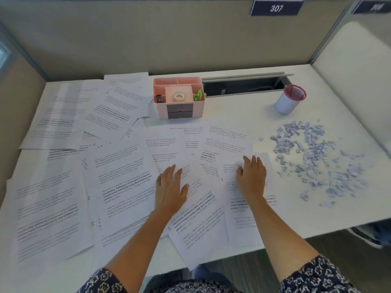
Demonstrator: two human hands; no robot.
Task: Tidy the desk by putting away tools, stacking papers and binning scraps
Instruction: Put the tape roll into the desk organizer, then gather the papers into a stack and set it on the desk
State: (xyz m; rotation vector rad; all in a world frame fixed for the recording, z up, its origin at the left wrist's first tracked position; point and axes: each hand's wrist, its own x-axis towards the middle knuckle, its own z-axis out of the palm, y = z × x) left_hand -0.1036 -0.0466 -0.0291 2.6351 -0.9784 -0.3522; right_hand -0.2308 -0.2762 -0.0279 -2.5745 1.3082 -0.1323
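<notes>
Several printed paper sheets (118, 166) lie scattered and overlapping across the left and middle of the white desk (243, 115). My left hand (171, 190) rests flat on a sheet near the desk's middle, fingers straight. My right hand (251, 176) presses flat on another sheet (243, 220) to the right. A pile of small torn paper scraps (313, 157) is spread over the desk's right side. A pink desk organizer (178, 98) at the back holds a tape roll (179, 96), a black stapler (159, 98) and green clips (197, 95).
A small white bin with a red rim (288, 100) stands at the back right, beyond the scraps. An open cable slot (243, 85) runs along the desk's back edge. Beige partition walls enclose the desk. Some sheets overhang the front edge.
</notes>
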